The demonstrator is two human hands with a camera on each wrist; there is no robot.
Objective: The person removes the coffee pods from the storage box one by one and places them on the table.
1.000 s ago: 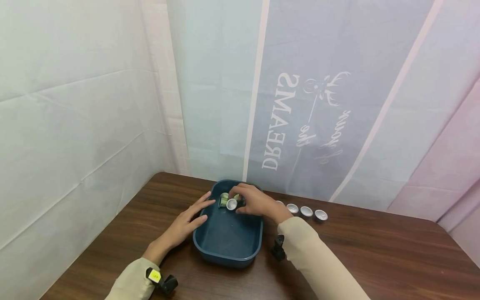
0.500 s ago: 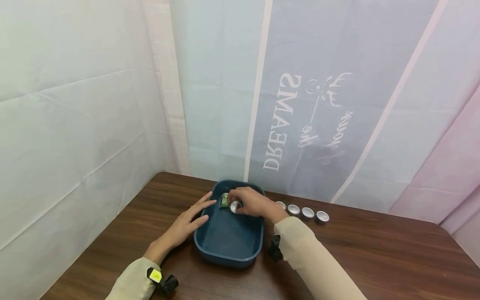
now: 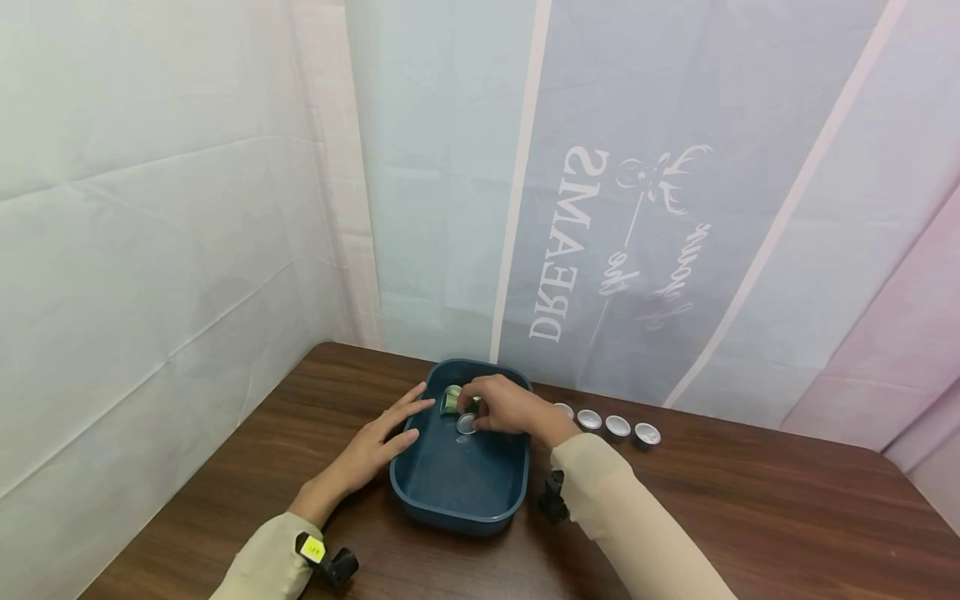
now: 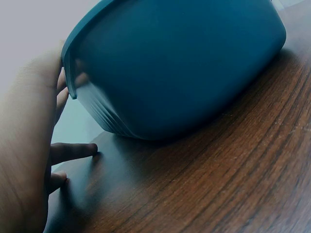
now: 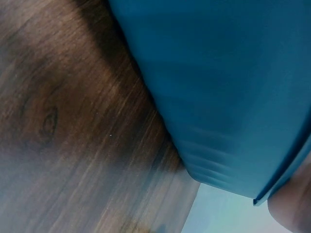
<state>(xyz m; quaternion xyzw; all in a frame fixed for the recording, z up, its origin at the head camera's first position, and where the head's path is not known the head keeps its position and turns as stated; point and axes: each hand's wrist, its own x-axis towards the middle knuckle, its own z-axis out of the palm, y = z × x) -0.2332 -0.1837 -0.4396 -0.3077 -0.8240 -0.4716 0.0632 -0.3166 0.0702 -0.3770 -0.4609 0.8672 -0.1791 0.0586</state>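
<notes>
In the head view a dark blue plastic basin point(image 3: 457, 510) stands on the table. My right hand point(image 3: 506, 404) reaches over its right rim and pinches a small coffee capsule point(image 3: 467, 424) with a silver foil lid, low over the basin floor. Just behind it, a green capsule point(image 3: 451, 399) lies on its side near the far end, and the fingers partly hide what is beside it. My left hand point(image 3: 375, 437) rests at the left rim with straight, spread fingers. In the left wrist view that hand point(image 4: 29, 131) touches the basin wall point(image 4: 180, 63), two fingers extending down beside it.
Several silver-lidded capsules point(image 3: 618, 427) stand in a row on the brown wooden table point(image 3: 750, 483), right of the basin. The right wrist view shows mostly the basin's outer side point(image 5: 218, 97). A printed curtain point(image 3: 442, 208) hangs right behind the table's far edge.
My right hand has lowered the capsule slightly toward the basin floor and turned its silver lid. The left hand stays at the rim. The head view has shifted a little.
</notes>
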